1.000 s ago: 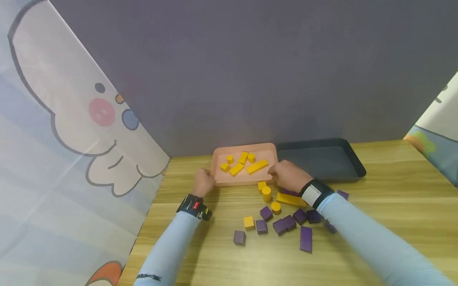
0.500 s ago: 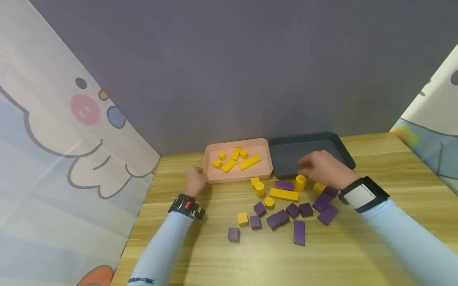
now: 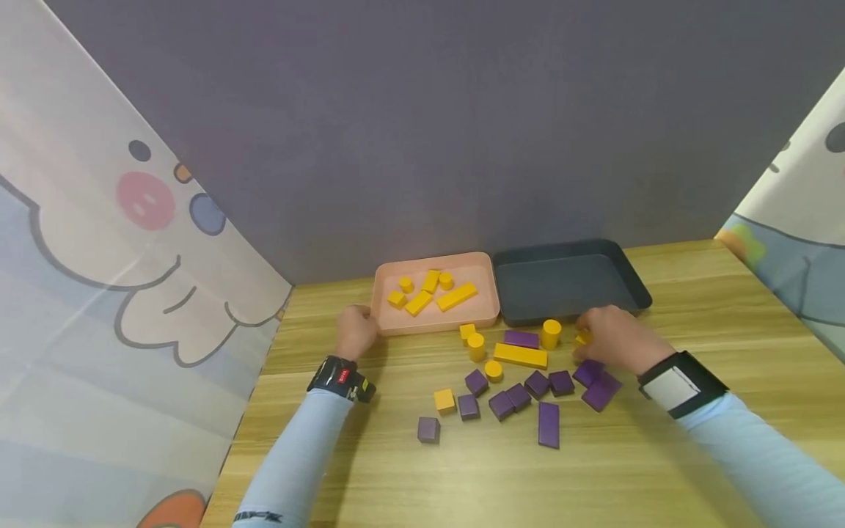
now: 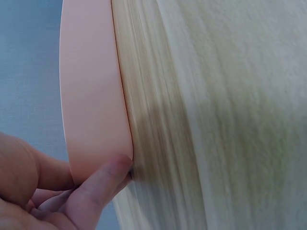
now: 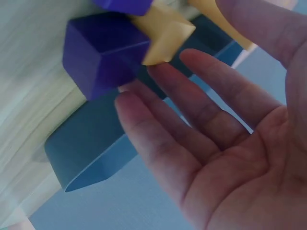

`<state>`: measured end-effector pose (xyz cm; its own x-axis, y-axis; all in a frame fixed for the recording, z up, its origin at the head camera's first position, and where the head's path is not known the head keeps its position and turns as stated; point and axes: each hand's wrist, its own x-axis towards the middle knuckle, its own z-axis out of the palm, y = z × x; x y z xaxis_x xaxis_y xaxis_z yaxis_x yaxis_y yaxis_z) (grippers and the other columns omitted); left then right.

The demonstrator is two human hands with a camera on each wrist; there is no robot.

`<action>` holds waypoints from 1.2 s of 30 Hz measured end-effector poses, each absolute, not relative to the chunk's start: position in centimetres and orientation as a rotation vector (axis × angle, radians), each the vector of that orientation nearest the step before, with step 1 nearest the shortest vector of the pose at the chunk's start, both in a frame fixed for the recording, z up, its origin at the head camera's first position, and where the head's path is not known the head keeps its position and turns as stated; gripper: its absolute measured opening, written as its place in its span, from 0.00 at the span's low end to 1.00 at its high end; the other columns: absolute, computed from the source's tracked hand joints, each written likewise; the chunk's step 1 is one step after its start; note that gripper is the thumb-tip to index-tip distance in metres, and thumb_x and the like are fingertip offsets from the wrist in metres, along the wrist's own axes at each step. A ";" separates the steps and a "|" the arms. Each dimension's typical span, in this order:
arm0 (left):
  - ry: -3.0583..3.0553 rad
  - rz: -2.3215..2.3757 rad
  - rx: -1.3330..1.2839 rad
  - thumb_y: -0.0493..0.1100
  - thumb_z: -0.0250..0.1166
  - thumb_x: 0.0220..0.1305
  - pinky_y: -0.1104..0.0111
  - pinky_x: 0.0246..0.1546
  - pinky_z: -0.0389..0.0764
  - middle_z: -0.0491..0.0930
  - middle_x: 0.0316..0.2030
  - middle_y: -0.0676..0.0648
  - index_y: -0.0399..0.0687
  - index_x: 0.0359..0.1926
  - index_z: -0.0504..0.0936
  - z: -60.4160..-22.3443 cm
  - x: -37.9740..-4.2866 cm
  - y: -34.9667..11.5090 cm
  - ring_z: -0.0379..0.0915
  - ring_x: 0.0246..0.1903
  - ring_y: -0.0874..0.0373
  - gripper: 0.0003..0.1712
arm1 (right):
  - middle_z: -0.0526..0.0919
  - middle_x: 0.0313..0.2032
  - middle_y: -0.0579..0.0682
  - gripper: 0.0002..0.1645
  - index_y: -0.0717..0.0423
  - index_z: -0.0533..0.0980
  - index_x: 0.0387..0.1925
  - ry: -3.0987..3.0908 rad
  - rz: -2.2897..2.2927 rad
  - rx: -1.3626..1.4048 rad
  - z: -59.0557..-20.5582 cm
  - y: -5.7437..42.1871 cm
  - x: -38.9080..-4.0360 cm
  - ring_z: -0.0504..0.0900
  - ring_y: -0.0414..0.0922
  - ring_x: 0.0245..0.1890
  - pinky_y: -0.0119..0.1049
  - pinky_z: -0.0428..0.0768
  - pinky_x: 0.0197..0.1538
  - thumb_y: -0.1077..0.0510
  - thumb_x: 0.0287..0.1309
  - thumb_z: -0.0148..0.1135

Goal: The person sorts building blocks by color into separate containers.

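My left hand (image 3: 357, 332) holds the near-left corner of the pink tray (image 3: 432, 328), its thumb (image 4: 103, 182) against the outer wall in the left wrist view. Inside that tray lie several yellow blocks, such as a long bar (image 3: 457, 296). My right hand (image 3: 617, 337) reaches down just in front of the dark tray (image 3: 639, 299). In the right wrist view its fingers (image 5: 153, 139) are extended and spread, tips right at a yellow block (image 5: 165, 33) beside a purple cube (image 5: 103, 55); the thumb stands apart. The head view mostly hides this yellow block behind the hand.
On the wooden table (image 3: 475, 484), several purple blocks lie scattered, including a flat one (image 3: 549, 425). Among them are a yellow bar (image 3: 521, 356), a yellow cylinder (image 3: 551, 334) and a yellow cube (image 3: 445, 401). A grey wall (image 3: 462, 125) rises behind the trays.
My right hand has moved right, away from the pink tray's near-right corner, and lowered to the yellow block before the dark tray. The left hand stays at its corner. The head view has shifted slightly.
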<state>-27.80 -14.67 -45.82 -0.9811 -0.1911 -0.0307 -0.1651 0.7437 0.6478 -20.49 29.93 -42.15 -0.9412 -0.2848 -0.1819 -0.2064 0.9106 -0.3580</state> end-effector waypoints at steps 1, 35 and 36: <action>-2.903 -1.073 0.297 0.29 0.55 0.62 0.73 0.20 0.70 0.87 0.36 0.34 0.30 0.48 0.88 -45.9 -27.8 -14.7 0.74 0.24 0.55 0.18 | 0.88 0.47 0.68 0.29 0.69 0.85 0.48 2.845 -0.488 -0.376 -42.4 29.9 -20.6 0.86 0.51 0.37 0.57 0.87 0.48 0.51 0.49 0.81; -2.894 -1.102 0.314 0.31 0.53 0.69 0.74 0.20 0.70 0.86 0.39 0.34 0.30 0.56 0.85 -46.1 -27.7 -14.4 0.73 0.24 0.57 0.20 | 0.88 0.38 0.62 0.18 0.67 0.87 0.40 2.870 -0.509 -0.480 -41.3 30.3 -22.9 0.84 0.50 0.33 0.47 0.87 0.36 0.65 0.43 0.75; -2.892 -1.096 0.307 0.31 0.53 0.69 0.74 0.20 0.70 0.87 0.41 0.34 0.30 0.56 0.85 -46.1 -27.7 -14.4 0.74 0.24 0.57 0.20 | 0.89 0.39 0.63 0.17 0.68 0.87 0.40 2.871 -0.504 -0.483 -40.9 30.3 -23.1 0.85 0.51 0.34 0.49 0.88 0.38 0.65 0.44 0.75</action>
<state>-27.72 -14.37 -46.15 -0.9799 -0.1960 -0.0382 -0.1720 0.7316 0.6597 -23.10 30.31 -40.92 -0.9295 -0.3466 -0.1259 -0.2830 0.8895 -0.3588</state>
